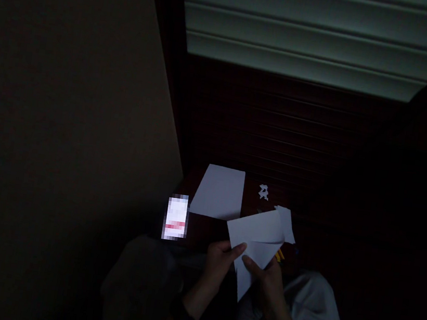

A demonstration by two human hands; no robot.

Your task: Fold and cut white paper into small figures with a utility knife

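Observation:
Between my two hands is a folded sheet of white paper [257,229], with a crease or flap edge running across its middle. My left hand [221,259] is closed on its lower left side, thumb lying on top. The lower right part is pinched in my right hand [267,277], its thumb pressing on the paper and the other fingers hidden behind. One pointed corner of the sheet hangs down between the wrists. Beyond it, partly covered, lies another piece of white paper [287,226].
A flat white sheet [220,192] lies on the dark low table. Small white paper cutouts [263,192] are to its right, and a blurred, lit screen [176,218] to its left. Something yellow [280,255] shows by my right hand. A wall [86,112] rises at left, a slatted shutter [308,36] ahead.

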